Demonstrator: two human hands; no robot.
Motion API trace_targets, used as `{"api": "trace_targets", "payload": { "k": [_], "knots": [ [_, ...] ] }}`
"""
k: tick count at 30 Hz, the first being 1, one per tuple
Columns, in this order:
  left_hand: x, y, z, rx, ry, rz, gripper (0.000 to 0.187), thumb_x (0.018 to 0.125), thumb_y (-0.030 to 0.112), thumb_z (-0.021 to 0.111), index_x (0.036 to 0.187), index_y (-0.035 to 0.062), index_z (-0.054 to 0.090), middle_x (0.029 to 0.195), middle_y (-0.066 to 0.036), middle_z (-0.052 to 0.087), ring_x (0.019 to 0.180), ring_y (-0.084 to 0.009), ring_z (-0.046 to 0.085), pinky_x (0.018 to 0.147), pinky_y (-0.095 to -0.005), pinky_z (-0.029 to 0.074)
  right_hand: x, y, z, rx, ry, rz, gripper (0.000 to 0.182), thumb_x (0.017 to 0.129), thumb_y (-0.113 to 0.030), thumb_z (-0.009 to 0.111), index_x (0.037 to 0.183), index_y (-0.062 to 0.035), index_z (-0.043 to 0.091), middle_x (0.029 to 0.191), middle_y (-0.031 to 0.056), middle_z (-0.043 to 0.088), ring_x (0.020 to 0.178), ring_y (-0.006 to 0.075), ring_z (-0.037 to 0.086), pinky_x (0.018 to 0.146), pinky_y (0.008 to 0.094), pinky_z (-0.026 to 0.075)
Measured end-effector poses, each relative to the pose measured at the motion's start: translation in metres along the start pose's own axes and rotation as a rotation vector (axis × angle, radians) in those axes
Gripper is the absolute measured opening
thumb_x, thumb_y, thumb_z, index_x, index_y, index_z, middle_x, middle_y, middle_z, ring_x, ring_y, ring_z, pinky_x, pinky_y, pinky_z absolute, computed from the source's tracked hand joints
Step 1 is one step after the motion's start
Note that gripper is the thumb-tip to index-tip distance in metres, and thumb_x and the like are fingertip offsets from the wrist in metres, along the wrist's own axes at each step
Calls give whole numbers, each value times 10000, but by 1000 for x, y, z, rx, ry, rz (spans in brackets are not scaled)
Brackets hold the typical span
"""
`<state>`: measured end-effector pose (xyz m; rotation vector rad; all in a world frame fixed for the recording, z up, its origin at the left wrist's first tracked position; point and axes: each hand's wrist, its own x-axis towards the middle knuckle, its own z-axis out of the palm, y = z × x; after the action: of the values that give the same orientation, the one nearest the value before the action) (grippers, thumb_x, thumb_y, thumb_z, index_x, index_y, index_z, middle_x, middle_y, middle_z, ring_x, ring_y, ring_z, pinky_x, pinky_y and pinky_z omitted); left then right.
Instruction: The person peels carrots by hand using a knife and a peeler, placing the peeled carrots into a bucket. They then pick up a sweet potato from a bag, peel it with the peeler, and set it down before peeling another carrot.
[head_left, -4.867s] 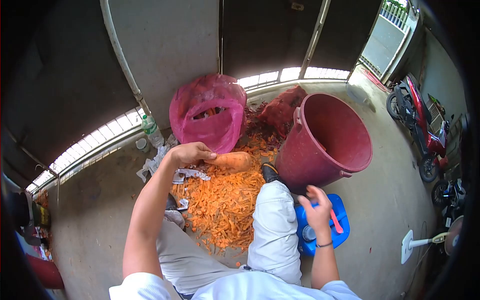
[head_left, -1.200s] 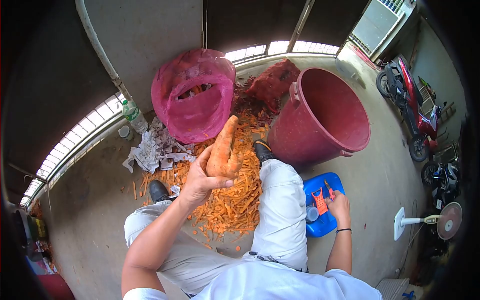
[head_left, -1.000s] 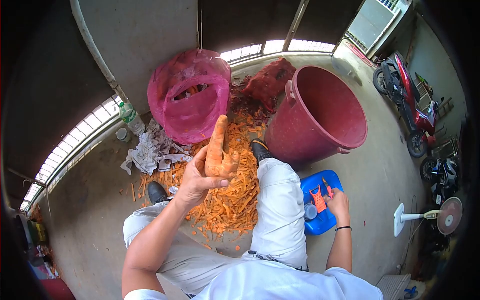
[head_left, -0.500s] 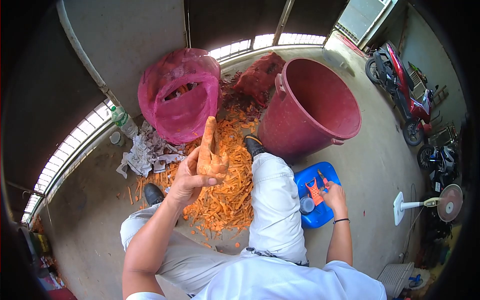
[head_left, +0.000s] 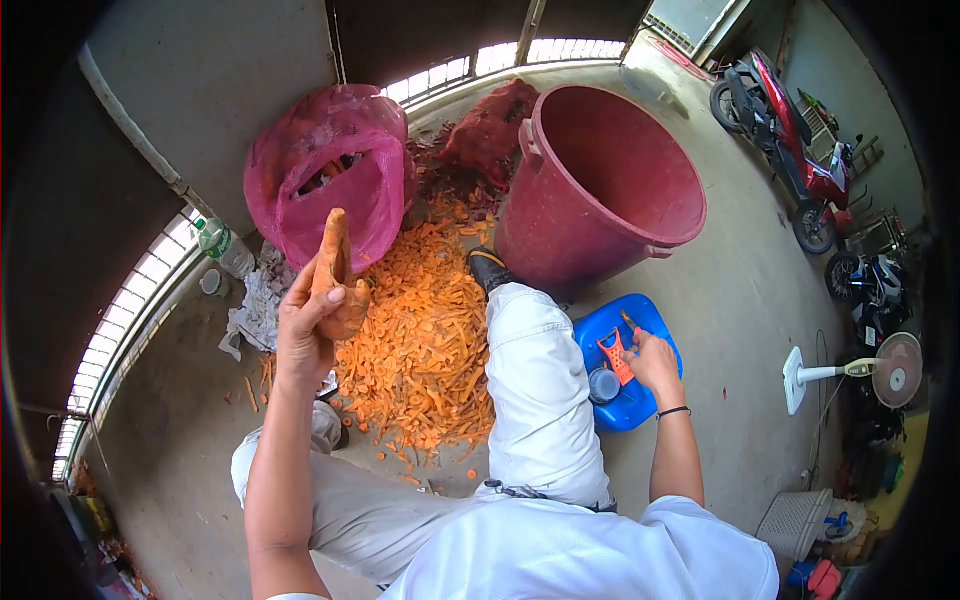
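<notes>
A forked, gnarled carrot (head_left: 343,285) is gripped by its thick end in my left hand (head_left: 305,325), its tips pointing up over the peelings. My right hand (head_left: 652,362) is at a blue stool (head_left: 635,405), its fingers closed on a small knife (head_left: 629,322) with a reddish handle. An orange peeler (head_left: 613,357) lies beside those fingers, next to a clear round container (head_left: 603,385). Between my legs a large heap of orange peelings and slices (head_left: 425,340) covers the floor.
Past the heap stand a pink mesh bag (head_left: 385,190) and a large maroon bin (head_left: 510,225), with a red net sack (head_left: 485,135) between them. Crumpled paper (head_left: 262,305) and a bottle (head_left: 225,245) are at left. A fan (head_left: 898,373) and motorbikes (head_left: 800,150) stand at right.
My left hand has moved left with the carrot, which is now turned differently. My right hand has stayed at the stool. The view has shifted slightly, and my left foot has drawn back.
</notes>
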<state>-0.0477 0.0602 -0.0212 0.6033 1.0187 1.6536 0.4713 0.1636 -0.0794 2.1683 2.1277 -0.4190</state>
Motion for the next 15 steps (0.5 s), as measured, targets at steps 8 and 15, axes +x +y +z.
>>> {"api": "trace_targets", "payload": {
  "k": [8,15],
  "knots": [
    [16,-19,-16,310,-15,-135,709,755,86,850,1397,-19,569,1194,-82,676,1059,-197,677,945,-352,542,5,3,17,8,9,-51,415,805,-234,821,1129,3,715,1065,249,734,1032,410,704,894,485,548],
    [71,-131,-87,725,24,-382,696,740,2,872,1377,-61,597,1168,-147,707,967,-213,703,819,-371,569,13,37,24,18,121,-59,313,808,-174,770,1070,-11,714,1032,232,736,1004,421,697,870,506,552]
  ]
}}
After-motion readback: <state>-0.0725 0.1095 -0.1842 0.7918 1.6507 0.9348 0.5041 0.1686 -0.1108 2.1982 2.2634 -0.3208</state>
